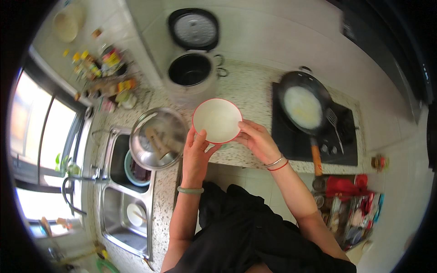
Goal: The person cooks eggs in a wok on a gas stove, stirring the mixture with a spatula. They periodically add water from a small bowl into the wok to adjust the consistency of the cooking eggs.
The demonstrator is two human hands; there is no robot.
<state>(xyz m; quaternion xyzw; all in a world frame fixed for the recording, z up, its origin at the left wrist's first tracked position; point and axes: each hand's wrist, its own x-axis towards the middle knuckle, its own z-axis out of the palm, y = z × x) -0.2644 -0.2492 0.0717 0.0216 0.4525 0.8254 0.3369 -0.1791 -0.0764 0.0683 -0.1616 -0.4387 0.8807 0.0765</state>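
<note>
Between both hands I hold a white bowl (216,119) with a red rim, its inside facing up. My left hand (197,144) grips the near left side, thumb over the rim. On the near right side, my right hand (255,137) closes on the rim. Just beyond the bowl stands a rice cooker (184,93) with its lid (195,31) raised and a dark inner pot. Left of my left hand lies a round steel pan lid (141,136) with a wooden handle.
On the right, a black frying pan (284,102) with pale food sits on the dark cooktop (291,148) beside a slotted spatula (336,127). A double steel sink (104,207) at left holds a light-blue basin (129,170) and a white dish (135,214). Several bottles (91,66) stand at back left.
</note>
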